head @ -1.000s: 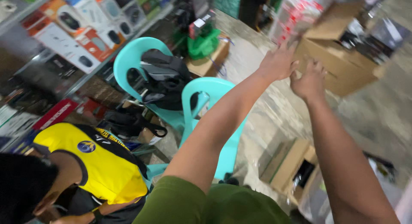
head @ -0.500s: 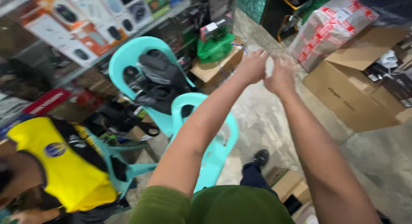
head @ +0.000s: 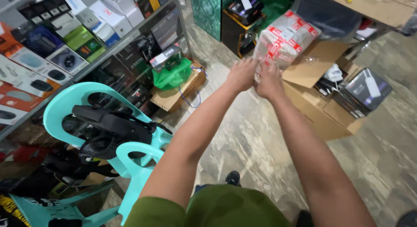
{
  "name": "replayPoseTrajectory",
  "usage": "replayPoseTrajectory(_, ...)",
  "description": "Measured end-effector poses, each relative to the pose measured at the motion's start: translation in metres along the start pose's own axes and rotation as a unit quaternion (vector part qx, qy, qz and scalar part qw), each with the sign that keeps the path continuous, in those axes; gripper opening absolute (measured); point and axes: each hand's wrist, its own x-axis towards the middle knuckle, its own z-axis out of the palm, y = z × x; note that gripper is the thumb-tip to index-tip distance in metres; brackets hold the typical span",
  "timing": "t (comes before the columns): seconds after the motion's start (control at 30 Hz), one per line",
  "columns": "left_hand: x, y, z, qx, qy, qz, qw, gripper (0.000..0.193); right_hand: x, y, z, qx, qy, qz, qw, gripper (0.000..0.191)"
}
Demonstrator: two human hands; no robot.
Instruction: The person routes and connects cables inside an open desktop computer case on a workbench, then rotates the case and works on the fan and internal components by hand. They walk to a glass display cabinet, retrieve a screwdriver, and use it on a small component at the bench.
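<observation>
We stretch both arms forward over the stone-tiled floor, and our hands meet close together in front of us. The left hand and the right hand sit side by side, nearly touching, their fingers curled toward the lower edge of a parcel wrapped in clear plastic and red-and-white tape. The fingertips lie against that lower edge — whether they are clamped on the wrapping or pinch something small between them, we cannot tell, since the backs of the hands hide the palms.

The parcel leans on the open flaps of a large cardboard box standing on the floor, just beyond our hands. To the right of it, inside the box, lies a dark packet with a white device pictured on it.

To our left stand turquoise plastic chairs — a black bag rests on the seat of the farther one. Behind them a shelf carries rows of boxed goods. On the floor near the shelf sits a low cardboard tray with a green plastic bag on it.
</observation>
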Motion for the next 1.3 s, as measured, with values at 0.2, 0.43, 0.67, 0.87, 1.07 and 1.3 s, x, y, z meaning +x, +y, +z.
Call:
replayPoseTrajectory(0.2, 0.071, -0.002, 0.015, 0.043, 0.039, 0.006, 0.998, 0.075, 0.053, 0.044, -0.007, 0.018, 0.012, -0.013, 1.000, 0.090)
replayPoseTrajectory(0.43, 0.152, -0.045, 0.022, 0.057, -0.017, -0.040, 0.997, 0.088, 0.152, 0.071, 0.015, 0.032, 0.013, -0.047, 0.998, 0.094)
replayPoseTrajectory(0.67, 0.277, -0.153, 0.023, 0.042, 0.014, -0.075, 0.996, 0.088, 0.325, 0.075, 0.058, 0.022, -0.006, -0.060, 0.998, 0.095)
replayPoseTrajectory(0.87, 0.406, -0.265, -0.014, 0.047, 0.042, -0.112, 0.992, 0.093, 0.519, 0.058, 0.079, 0.022, 0.002, -0.105, 0.994, 0.097)
replayPoseTrajectory(1.07, 0.504, -0.379, -0.026, 0.062, 0.087, -0.143, 0.984, 0.079, 0.681, 0.037, 0.119, 0.058, -0.017, -0.153, 0.986, 0.092)
replayPoseTrajectory(1.3, 0.660, -0.554, -0.045, 0.108, 0.100, -0.210, 0.967, 0.079, 0.912, -0.006, 0.190, 0.026, -0.033, -0.254, 0.966, 0.084)
